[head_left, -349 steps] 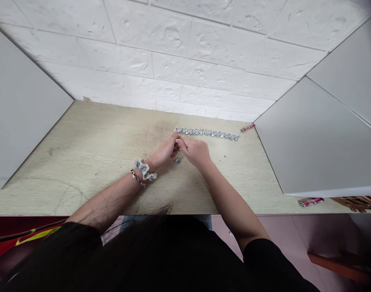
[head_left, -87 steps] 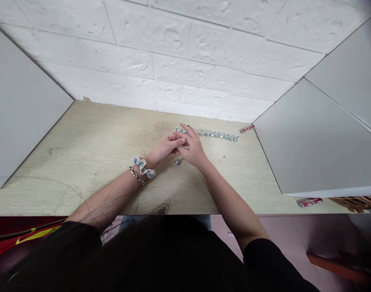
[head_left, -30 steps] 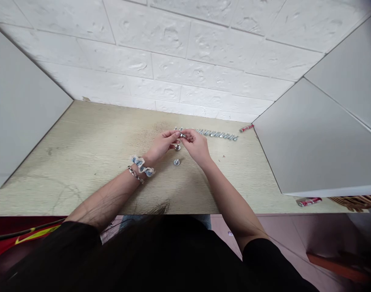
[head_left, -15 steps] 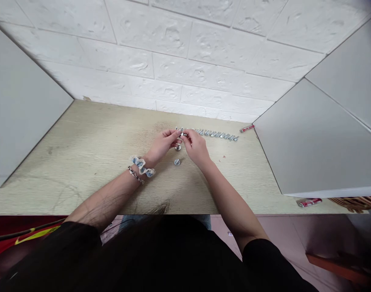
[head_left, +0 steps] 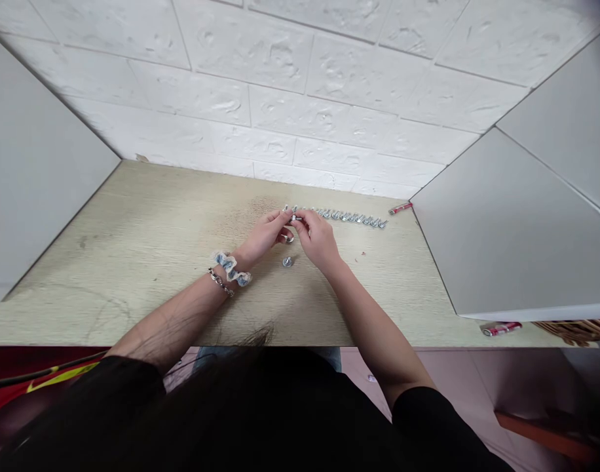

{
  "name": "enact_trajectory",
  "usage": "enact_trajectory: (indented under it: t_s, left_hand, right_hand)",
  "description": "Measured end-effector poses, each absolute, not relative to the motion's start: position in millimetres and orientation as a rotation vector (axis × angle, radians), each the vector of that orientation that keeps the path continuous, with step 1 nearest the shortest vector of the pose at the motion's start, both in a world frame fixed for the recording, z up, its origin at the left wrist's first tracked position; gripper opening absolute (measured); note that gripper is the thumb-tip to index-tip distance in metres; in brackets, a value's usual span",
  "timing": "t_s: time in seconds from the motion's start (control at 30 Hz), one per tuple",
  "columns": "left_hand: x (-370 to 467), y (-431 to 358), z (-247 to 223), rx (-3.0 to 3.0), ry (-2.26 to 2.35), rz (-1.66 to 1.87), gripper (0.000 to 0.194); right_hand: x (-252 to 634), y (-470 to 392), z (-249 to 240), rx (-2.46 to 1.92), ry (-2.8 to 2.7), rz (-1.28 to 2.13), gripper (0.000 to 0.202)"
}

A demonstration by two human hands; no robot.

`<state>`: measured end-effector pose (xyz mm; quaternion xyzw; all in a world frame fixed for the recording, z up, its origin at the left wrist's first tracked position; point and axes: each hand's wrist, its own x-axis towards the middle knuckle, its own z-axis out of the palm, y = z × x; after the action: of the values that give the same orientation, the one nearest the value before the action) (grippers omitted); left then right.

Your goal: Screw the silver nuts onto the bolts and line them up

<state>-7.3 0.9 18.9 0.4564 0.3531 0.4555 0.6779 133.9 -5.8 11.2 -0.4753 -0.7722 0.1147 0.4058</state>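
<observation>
Both hands meet over the wooden table (head_left: 182, 223), pinching a small metal bolt (head_left: 296, 218) between them. My left hand (head_left: 270, 233) has its fingertips at the bolt's left end and wears a scrunchie and a chain bracelet at the wrist. At the other end, the thumb and fingers of my right hand (head_left: 316, 237) are closed on it. One bolt with a washer (head_left: 287, 261) stands on the table below the hands; another (head_left: 289, 239) is partly covered by my left fingers. A row of several such bolts (head_left: 354, 217) runs off to the right, its left part partly hidden by my hands.
A white brick-patterned wall (head_left: 275, 118) rises behind the table. Grey panels stand at the left (head_left: 39, 170) and right (head_left: 516, 223). Red cylinders lie near the right panel, one at the back (head_left: 401, 208), one at the front edge (head_left: 501, 328).
My left hand's lower fingers have shifted slightly and now cover more of the nearer bolt below. The pinched bolt stays in nearly the same place.
</observation>
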Motion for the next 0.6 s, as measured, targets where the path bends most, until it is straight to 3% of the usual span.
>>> enact_trajectory:
  t_s: [0.6]
  left_hand:
    - [-6.8, 0.1, 20.9, 1.039, 0.862, 1.081, 0.028]
  right_hand:
    - [133.6, -9.2, 13.4, -1.288, -1.953, 0.453, 0.022]
